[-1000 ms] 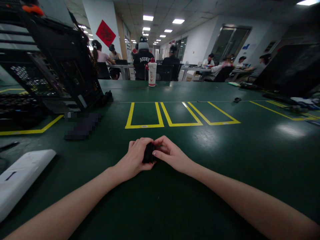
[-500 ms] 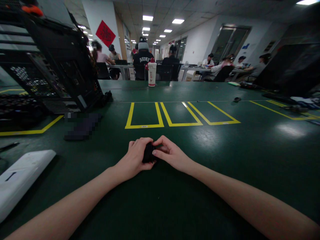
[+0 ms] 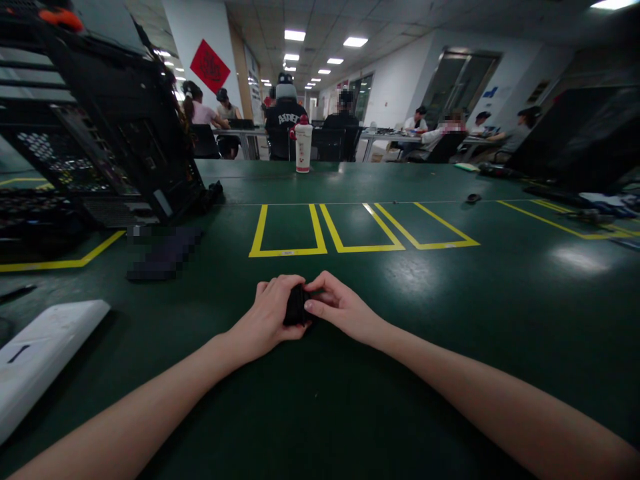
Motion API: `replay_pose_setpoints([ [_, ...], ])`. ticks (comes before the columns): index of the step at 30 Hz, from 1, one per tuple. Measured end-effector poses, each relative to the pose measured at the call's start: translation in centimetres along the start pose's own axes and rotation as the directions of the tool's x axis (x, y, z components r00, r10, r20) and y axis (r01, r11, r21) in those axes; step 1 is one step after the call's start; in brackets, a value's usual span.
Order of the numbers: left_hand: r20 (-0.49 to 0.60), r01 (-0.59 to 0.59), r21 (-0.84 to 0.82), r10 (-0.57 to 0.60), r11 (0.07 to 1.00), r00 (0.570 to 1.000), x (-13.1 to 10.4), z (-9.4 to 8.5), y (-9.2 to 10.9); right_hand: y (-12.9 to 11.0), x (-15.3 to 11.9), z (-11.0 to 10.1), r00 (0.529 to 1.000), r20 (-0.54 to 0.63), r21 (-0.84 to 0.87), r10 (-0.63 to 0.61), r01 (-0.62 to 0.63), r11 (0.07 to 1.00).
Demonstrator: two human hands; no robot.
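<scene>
A small black object (image 3: 295,307), its kind unclear, is between my hands low over the green table (image 3: 320,413). My left hand (image 3: 273,309) wraps round its left side, thumb at the near edge and fingers over the top. At its right edge, my right hand (image 3: 343,308) pinches with thumb and forefinger, the fingertips touching the object. Much of the black object is hidden behind my fingers. Beyond my hands, yellow tape outlines (image 3: 289,253) mark the tabletop.
At the left stand an open black computer case (image 3: 135,140) and a white box-like object (image 3: 55,340). A dark pixelated item (image 3: 163,253) lies beside the case. A white cup (image 3: 303,148) stands at the table's far edge. Several people sit at tables beyond.
Both hands keep nearly the same grip on the black object. The whole view has shifted very slightly; nothing else has visibly moved.
</scene>
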State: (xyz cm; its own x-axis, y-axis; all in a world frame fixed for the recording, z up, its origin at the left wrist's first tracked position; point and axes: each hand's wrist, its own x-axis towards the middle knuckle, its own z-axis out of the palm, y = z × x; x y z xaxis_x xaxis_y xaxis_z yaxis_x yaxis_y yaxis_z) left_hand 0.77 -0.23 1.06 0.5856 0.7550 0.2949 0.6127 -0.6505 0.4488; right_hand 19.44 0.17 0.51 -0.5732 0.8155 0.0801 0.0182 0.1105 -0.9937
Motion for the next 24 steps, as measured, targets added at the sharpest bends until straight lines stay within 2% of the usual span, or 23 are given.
replay_pose_setpoints([
  [5, -0.014, -0.014, 0.001, 0.014, 1.000, 1.000, -0.02, 0.11, -0.11, 0.04, 0.21, 0.06, 0.999, -0.040, -0.030, 0.005, -0.007, 1.000],
  [12, -0.007, -0.012, -0.001, 0.012, 1.000, 1.000, -0.02, 0.11, -0.10, -0.05, 0.04, -0.33, 0.998, 0.065, 0.057, -0.008, 0.005, 0.998],
  [21, 0.010, 0.001, -0.010, -0.001, 1.000, 1.000, -0.01, -0.02, -0.04, 0.07, 0.12, -0.02, 0.999, -0.036, 0.014, 0.010, -0.010, 1.000],
  [24, 0.018, 0.000, -0.008, 0.000, 1.000, 1.000, -0.05, -0.02, -0.06, -0.09, 0.05, -0.11, 0.999, -0.009, 0.006, 0.039, -0.039, 0.999],
])
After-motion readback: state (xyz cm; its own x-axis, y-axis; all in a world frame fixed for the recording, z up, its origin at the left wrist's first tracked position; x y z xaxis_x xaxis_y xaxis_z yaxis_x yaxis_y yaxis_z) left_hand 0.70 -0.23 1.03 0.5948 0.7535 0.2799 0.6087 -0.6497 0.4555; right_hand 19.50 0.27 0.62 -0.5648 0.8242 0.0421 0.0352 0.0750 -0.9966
